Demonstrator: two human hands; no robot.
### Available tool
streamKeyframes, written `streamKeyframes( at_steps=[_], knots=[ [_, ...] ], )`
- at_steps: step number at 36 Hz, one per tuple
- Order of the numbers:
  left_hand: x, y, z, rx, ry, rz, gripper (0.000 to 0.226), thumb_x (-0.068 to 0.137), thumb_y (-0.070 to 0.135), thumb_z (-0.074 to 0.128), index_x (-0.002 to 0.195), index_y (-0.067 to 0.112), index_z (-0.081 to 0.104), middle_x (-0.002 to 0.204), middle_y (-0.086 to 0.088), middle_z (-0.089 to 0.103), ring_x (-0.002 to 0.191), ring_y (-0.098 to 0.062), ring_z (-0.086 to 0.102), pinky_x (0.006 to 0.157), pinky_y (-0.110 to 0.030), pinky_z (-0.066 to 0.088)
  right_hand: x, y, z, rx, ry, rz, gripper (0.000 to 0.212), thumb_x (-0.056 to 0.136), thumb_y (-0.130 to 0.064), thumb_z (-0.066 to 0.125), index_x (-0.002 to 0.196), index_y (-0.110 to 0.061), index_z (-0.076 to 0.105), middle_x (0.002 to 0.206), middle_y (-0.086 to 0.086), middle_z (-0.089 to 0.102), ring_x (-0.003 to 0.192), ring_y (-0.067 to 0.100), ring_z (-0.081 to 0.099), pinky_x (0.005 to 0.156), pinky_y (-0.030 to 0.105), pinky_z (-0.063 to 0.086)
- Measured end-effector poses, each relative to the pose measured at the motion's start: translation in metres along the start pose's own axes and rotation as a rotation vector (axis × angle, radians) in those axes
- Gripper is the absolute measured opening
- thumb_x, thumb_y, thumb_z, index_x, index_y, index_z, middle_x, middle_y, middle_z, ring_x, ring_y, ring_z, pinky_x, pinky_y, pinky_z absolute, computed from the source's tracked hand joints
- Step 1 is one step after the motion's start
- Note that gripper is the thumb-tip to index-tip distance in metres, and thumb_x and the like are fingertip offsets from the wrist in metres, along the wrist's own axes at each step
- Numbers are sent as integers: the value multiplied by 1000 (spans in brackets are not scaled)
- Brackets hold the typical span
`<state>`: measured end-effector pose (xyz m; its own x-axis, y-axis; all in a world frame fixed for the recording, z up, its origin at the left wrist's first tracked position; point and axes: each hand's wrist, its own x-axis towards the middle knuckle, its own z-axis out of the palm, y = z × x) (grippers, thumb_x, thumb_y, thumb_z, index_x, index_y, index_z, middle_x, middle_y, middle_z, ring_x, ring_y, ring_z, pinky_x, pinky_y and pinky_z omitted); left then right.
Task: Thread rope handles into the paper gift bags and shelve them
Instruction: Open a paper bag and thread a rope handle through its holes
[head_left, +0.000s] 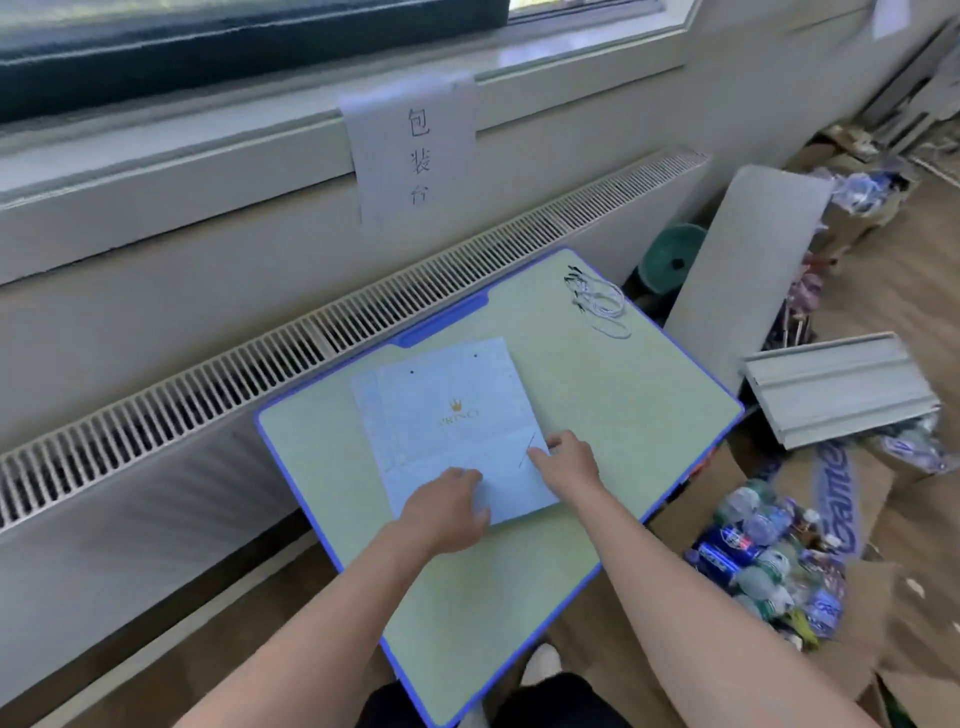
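Observation:
A flat, folded light-blue paper gift bag (447, 415) with a gold crown logo lies on the green desk (597, 395). Two small holes show near its far edge. My left hand (449, 506) rests on the bag's near edge with fingers curled down over it. My right hand (566, 460) touches the bag's right edge near a diagonal crease, fingers bent. A bundle of white rope handles (597, 301) with dark tips lies at the desk's far right corner, well away from both hands.
The desk has a blue rim and stands against a long radiator (260, 364) under a window sill with a paper sign (415, 150). To the right lie leaning white boards (748, 270), cardboard boxes and a pile of bottles and cans (769, 551) on the floor.

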<state>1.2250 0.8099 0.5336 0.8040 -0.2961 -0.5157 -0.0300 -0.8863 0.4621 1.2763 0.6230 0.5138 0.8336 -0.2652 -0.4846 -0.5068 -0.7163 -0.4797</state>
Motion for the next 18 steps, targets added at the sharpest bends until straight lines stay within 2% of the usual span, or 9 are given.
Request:
streamKeyframes(
  at_steps=[2,5,9,12,15,18],
  knots=[
    [6,3,-7,-24,14,4,56,97,38,47,148,19,34,149,-2,40,133,-22,44,107,-33,37,10,2,-8,55,35,-17,18,94,-25,60,97,-9,52,102,9,56,83,25,51,65,29,33],
    [18,10,-20,-73,85,4,52,97,35,47,146,20,38,147,-2,42,133,-22,43,107,-36,38,26,4,-25,125,0,-78,13,96,-19,55,96,-11,44,90,4,52,81,22,48,59,31,32],
    [37,20,-50,-112,359,-69,46,98,22,45,143,12,40,148,-9,35,134,-27,36,103,-40,40,49,16,-54,175,-39,-140,7,96,-15,53,98,-12,47,90,6,61,81,22,53,66,31,37],
    [57,28,-74,-52,499,-169,52,98,20,44,147,8,32,154,-12,28,140,-30,28,108,-42,34,70,27,-76,190,-91,-176,7,95,-16,54,98,-10,50,92,11,66,78,21,56,66,31,39],
    [79,37,-90,-53,483,-253,47,98,19,44,142,6,36,147,-11,37,135,-30,34,103,-41,34,94,32,-95,218,-147,-216,2,96,-16,54,95,-15,52,97,10,68,81,22,59,69,32,41],
    [101,50,-95,-52,393,-273,31,98,22,46,122,3,51,127,-16,47,124,-35,42,94,-41,40,122,33,-110,199,-201,-262,5,95,-17,54,95,-22,52,100,8,67,86,25,60,72,32,42]
  ],
)
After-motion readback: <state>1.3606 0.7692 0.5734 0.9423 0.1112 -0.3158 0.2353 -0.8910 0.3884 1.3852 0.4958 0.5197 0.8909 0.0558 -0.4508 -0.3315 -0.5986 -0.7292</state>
